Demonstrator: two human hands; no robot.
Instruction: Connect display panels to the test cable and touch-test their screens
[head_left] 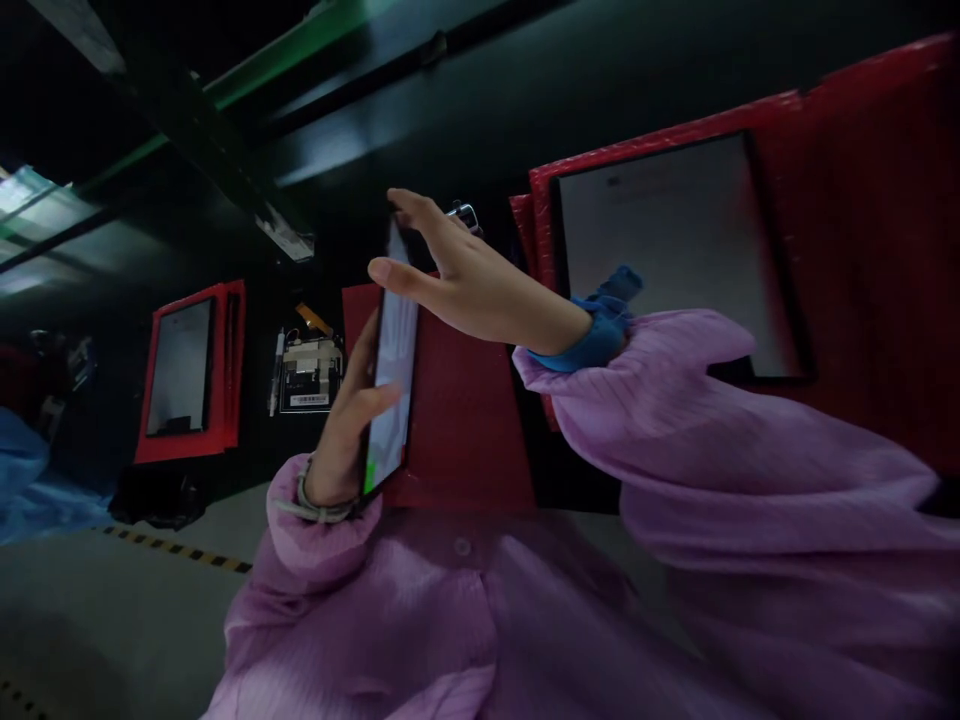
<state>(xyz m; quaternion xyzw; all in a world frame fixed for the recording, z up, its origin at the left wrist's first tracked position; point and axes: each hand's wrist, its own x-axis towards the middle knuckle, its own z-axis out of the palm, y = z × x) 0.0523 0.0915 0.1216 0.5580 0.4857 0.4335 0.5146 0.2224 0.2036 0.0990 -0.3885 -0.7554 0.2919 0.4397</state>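
Note:
A flat display panel (pixel 391 355) stands steeply tilted before me, its lit pale face turned partly to the right, with a green patch in the lower corner. My left hand (pixel 349 420) grips its left side, thumb across the face and fingers behind. At the upper end is my right hand (pixel 457 265), thumb and forefinger stretched apart; whether the fingertips touch the panel I cannot tell. A blue wrist strap (pixel 585 340) circles the right wrist. Beneath the panel lies a red mat (pixel 472 420).
On the right, a large display panel (pixel 667 230) rests on red bubble wrap sheets (pixel 862 230). Leftward are a circuit board (pixel 309 370), a white pen (pixel 277 372) and a smaller panel (pixel 180 370) on red wrap. Blue clothing (pixel 37 480) shows at the far left.

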